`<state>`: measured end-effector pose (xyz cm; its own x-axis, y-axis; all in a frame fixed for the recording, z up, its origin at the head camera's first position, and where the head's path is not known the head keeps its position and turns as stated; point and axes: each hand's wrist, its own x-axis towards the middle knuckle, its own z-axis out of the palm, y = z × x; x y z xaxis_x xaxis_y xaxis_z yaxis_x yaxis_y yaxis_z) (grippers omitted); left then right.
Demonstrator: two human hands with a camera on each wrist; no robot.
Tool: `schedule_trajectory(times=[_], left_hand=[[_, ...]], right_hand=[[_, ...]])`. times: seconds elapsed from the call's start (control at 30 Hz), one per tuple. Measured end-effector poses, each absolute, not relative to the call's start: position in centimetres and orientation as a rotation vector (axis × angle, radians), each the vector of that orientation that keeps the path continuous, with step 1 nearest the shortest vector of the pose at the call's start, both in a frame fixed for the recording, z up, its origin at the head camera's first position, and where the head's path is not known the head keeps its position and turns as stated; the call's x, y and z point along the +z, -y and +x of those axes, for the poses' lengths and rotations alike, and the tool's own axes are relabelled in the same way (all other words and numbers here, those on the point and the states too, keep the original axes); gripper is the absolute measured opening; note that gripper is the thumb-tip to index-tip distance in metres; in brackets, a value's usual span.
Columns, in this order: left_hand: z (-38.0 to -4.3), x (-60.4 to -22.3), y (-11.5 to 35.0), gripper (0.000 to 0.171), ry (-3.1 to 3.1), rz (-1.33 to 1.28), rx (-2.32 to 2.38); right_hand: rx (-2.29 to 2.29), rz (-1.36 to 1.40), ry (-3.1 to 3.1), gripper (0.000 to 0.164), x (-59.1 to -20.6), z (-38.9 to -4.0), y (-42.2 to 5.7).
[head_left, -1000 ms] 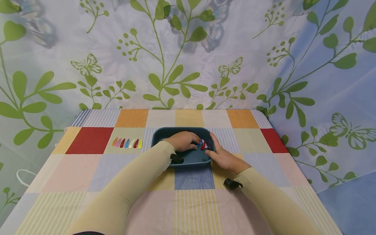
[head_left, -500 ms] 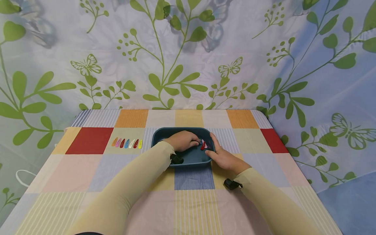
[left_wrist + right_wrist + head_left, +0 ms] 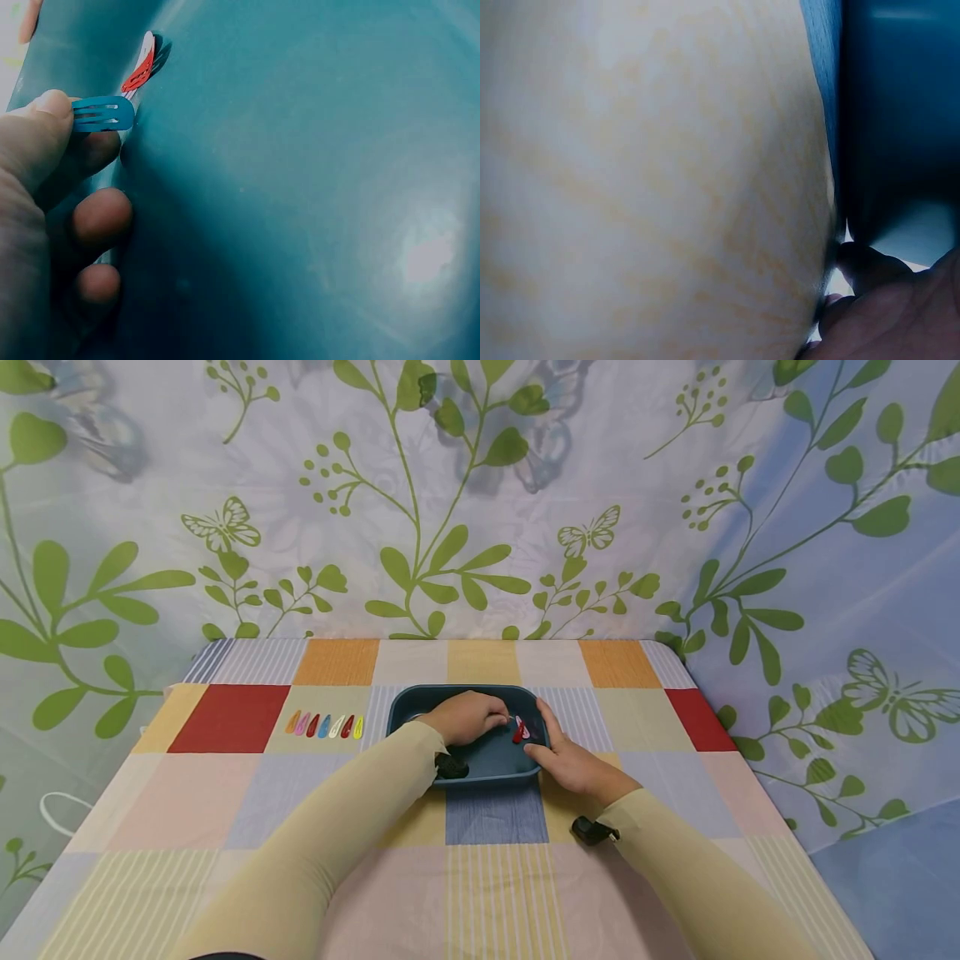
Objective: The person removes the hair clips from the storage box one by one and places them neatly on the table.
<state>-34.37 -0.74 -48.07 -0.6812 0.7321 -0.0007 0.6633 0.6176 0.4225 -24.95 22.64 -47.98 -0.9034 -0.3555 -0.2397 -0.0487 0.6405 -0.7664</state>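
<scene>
Between thumb and forefinger, my left hand [image 3: 468, 718] pinches a blue snap hair clip [image 3: 105, 114], seen clearly in the left wrist view. It is over the right part of a dark blue tray [image 3: 487, 778]. A red hair clip [image 3: 140, 73] and a pale one lie close together inside the tray, just beyond the held clip. My right hand [image 3: 576, 766] grips the tray's right end, thumb at the rim and fingers along the outside. The left forearm and hand cover much of the tray's left side in the head view.
Left of the tray, several hair clips stand in a row on the patchwork tablecloth, from an orange clip [image 3: 292, 722] to a yellow clip [image 3: 358, 727]. A leaf-patterned curtain [image 3: 450, 510] hangs behind the table.
My left fingers have drawn together on the blue clip, which lay under the fingertips earlier, and pulled it slightly left. The right hand and the tray have stayed still.
</scene>
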Motion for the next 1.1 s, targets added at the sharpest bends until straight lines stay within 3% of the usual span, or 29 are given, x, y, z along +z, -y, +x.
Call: schedule_trajectory(times=[0.67, 0.93, 1.1], left_hand=[[-34.0, -47.3, 0.9, 0.025, -2.612, 1.002, 0.765], [-34.0, -46.9, 0.8, 0.016, -2.616, 0.996, 0.849], [-33.9, -45.6, 1.1, 0.022, -2.590, 1.025, 0.930]], right_hand=[[-1.128, -0.336, -2.507, 0.085, -47.7, -24.9, -22.7], [-1.148, -0.346, -2.489, 0.086, -48.0, -24.9, -22.7], [-1.169, -0.347, -2.476, 0.085, -48.1, -25.0, -22.7]])
